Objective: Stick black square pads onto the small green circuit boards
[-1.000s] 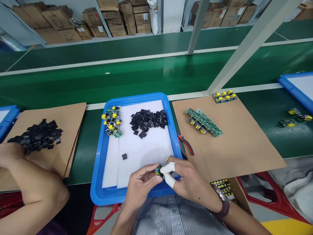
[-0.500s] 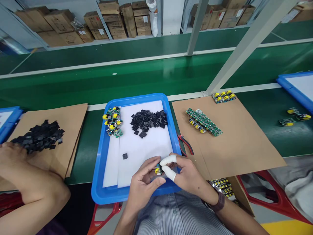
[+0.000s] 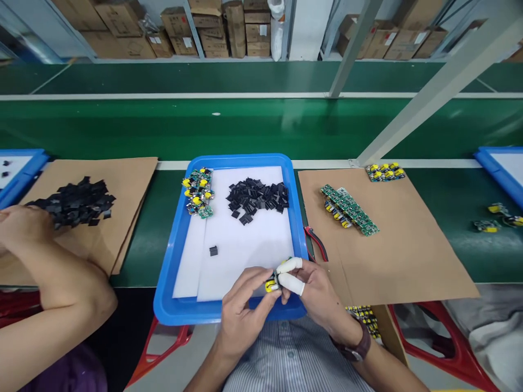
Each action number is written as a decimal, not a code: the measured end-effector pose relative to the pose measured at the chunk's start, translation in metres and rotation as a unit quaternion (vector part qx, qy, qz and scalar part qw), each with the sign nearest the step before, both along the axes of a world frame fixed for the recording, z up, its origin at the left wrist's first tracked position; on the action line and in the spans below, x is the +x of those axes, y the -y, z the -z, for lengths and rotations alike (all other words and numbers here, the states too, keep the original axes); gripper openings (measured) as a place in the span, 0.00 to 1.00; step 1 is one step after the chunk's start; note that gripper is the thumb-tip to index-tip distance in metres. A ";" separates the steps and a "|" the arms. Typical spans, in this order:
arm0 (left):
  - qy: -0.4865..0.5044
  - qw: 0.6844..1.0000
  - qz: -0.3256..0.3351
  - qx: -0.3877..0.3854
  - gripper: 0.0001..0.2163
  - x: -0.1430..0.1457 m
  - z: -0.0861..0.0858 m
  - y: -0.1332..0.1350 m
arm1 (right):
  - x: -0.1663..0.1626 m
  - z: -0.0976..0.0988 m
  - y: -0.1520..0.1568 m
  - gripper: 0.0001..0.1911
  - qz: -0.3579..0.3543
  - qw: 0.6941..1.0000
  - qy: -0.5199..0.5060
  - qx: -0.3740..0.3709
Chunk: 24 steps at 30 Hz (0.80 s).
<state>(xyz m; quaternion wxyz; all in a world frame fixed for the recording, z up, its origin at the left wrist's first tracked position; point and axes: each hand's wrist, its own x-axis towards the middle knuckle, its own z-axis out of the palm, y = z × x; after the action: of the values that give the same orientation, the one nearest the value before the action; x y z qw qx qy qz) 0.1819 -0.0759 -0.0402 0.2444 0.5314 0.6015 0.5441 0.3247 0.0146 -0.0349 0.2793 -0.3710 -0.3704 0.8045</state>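
A small circuit board with a yellow component (image 3: pixel 271 285) is pinched between both hands over the front right of the blue tray (image 3: pixel 171 272). My left hand (image 3: pixel 247 307) grips its left side with thumb and fingers. My right hand (image 3: pixel 312 286), with white finger cots on thumb and forefinger, closes on its right side; the fingers hide part of the board. On the tray's white sheet lie a heap of black pieces (image 3: pixel 257 197) and one separate black piece (image 3: pixel 213 251). Several finished-looking boards with yellow parts (image 3: pixel 199 191) rest along the tray's left edge.
Red-handled pliers (image 3: pixel 316 243) lie right of the tray. Strips of green circuit boards (image 3: pixel 349 209) and another yellow-topped group (image 3: pixel 385 172) sit on cardboard (image 3: pixel 408 245). At left, a co-worker's arm (image 3: pixel 61 272) reaches to a black heap (image 3: pixel 81 202). A grey post (image 3: pixel 417 92) slants upward.
The camera view has shifted and levelled. My hands have turned the small board so its yellow part shows more clearly; both still hold it. The co-worker's hand stays by the black heap.
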 end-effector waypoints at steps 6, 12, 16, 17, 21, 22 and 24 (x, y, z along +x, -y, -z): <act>0.001 0.999 -0.050 -0.005 0.20 0.005 0.002 0.003 | -0.003 0.005 0.004 0.15 0.016 1.000 0.015 -0.001; 0.056 0.997 -0.036 -0.030 0.22 0.005 0.008 0.008 | 0.008 0.006 0.009 0.20 0.047 0.996 0.060 0.053; 0.020 0.999 -0.036 -0.023 0.23 0.006 0.007 0.008 | 0.015 0.009 0.017 0.23 0.047 0.991 0.079 0.093; 0.008 0.999 -0.034 -0.015 0.23 0.006 0.006 0.008 | 0.017 0.009 0.017 0.24 0.038 0.992 0.076 0.095; -0.004 1.000 -0.019 0.004 0.23 0.006 0.004 0.007 | 0.020 0.007 0.011 0.27 -0.027 0.993 0.025 0.112; -0.005 1.000 -0.022 0.004 0.22 0.006 0.004 0.007 | 0.021 0.007 0.009 0.27 -0.035 0.993 0.015 0.115; -0.007 0.999 -0.045 0.003 0.21 0.008 0.004 0.007 | 0.022 0.006 0.008 0.25 -0.030 0.993 0.016 0.112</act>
<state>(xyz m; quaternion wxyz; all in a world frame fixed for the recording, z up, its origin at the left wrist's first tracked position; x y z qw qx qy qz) 0.1898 -0.0825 -0.0440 0.2138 0.5083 0.6253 0.5523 0.3463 0.0069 -0.0405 0.2888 -0.3383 -0.4739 0.7600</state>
